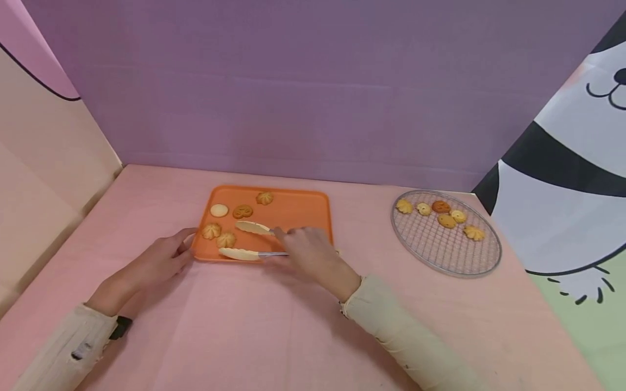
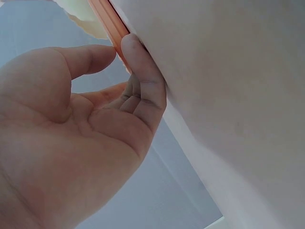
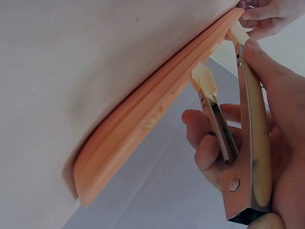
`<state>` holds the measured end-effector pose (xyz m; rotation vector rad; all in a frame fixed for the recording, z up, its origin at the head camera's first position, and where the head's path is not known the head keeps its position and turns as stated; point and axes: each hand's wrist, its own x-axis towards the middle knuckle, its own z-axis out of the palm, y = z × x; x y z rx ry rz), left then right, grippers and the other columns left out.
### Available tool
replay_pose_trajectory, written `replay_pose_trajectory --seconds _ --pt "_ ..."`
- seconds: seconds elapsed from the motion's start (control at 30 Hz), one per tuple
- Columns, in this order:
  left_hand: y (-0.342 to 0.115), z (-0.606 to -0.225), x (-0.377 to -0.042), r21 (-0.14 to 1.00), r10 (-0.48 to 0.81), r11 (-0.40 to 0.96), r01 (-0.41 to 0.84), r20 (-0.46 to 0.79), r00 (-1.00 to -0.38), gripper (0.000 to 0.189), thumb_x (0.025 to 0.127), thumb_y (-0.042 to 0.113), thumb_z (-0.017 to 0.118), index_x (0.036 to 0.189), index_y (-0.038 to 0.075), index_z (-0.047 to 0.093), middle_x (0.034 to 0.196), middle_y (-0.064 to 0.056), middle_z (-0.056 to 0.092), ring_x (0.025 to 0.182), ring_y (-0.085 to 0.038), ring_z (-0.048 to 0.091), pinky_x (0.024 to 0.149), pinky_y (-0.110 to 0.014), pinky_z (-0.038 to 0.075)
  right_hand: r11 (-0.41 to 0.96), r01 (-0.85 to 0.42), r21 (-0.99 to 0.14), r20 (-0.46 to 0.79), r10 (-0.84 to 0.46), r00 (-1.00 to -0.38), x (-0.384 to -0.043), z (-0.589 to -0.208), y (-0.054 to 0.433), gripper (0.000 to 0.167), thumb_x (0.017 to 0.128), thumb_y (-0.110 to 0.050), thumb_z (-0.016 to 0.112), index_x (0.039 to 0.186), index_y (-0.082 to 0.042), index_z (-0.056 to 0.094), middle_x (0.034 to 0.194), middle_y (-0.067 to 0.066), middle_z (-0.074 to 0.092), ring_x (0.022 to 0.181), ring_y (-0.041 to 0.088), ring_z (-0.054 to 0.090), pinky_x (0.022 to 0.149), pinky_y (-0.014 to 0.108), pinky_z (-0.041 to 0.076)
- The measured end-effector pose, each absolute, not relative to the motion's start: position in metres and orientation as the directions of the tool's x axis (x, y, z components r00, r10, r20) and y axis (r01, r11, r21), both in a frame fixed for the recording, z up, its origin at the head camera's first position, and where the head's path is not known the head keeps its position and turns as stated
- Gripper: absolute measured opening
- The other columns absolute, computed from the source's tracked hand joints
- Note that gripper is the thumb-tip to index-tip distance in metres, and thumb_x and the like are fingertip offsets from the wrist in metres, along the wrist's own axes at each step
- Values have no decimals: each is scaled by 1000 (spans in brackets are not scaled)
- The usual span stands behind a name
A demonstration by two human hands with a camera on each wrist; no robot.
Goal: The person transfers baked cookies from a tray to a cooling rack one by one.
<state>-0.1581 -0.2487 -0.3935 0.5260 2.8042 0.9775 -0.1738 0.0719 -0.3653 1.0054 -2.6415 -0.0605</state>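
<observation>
The person's left hand (image 1: 158,263) has its fingers bent in, with thumb and fingertip closed on the rim at the near-left part of the orange tray (image 1: 308,209). The right hand (image 1: 313,252) is curled around a pair of tongs (image 3: 248,119), whose two arms stand well apart with nothing caught between them. One pale tip lies over the tray beside the pretzel-shaped cookie (image 1: 242,212); the other is over the near rim.

Just left of the tips sits a flower-shaped cookie (image 1: 226,239), with a second flower cookie (image 1: 212,231) right against or very near it. That crowding seems the main risk: a tip coming in from the side could shove the neighbour along, and a hard squeeze might crack a ridged edge. The lower tip could also catch the rim instead of passing over it, jolting the tray should the left hand's light hold slip. Swinging wide, the far tip might nudge the pretzel toward the round pale cookie (image 1: 219,210); the far flower cookie (image 1: 264,198) looks out of reach of that.

Well to the right on the pink cloth (image 1: 235,326), the round wire rack (image 1: 442,250) bears six cookies, clustered toward its far side; a careless knock there could slide them about.
</observation>
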Motion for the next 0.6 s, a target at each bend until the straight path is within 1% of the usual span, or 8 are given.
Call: replay_pose_trajectory --seconds 0.1,0.2,0.37,0.6 --pt "-249 -392 -157 622 362 732 277 -11 -932 51 99 5 52 146 -5 37 78 -2 58 65 -14 52 57 -26 44 763 -635 125 247 -643 -724 -175 -367 64 60 86 -67 60 115 -15 70 64 -3 58 47 9 47 41 25 35" --pt "-249 -391 -157 621 359 735 273 -15 -933 51 99 5 52 146 -6 37 79 -3 58 66 -15 53 57 -26 45 762 -633 133 239 -645 -726 -176 -368 57 59 87 -66 59 114 -16 71 62 -3 56 47 9 47 41 25 36" --pt "-248 -391 -156 630 356 731 260 -27 -934 50 99 5 51 146 -6 37 77 -3 57 65 -15 53 56 -26 45 763 -629 147 242 -645 -725 -174 -370 48 52 87 -61 64 110 -15 71 62 -3 57 47 10 47 41 24 36" --pt "-246 -390 -156 623 360 733 272 -16 -933 50 99 5 52 145 -7 37 78 -3 57 66 -15 52 57 -26 44 780 -608 147 202 -626 -754 -168 -368 43 47 88 -57 66 109 -15 71 64 -3 59 49 9 48 41 25 37"
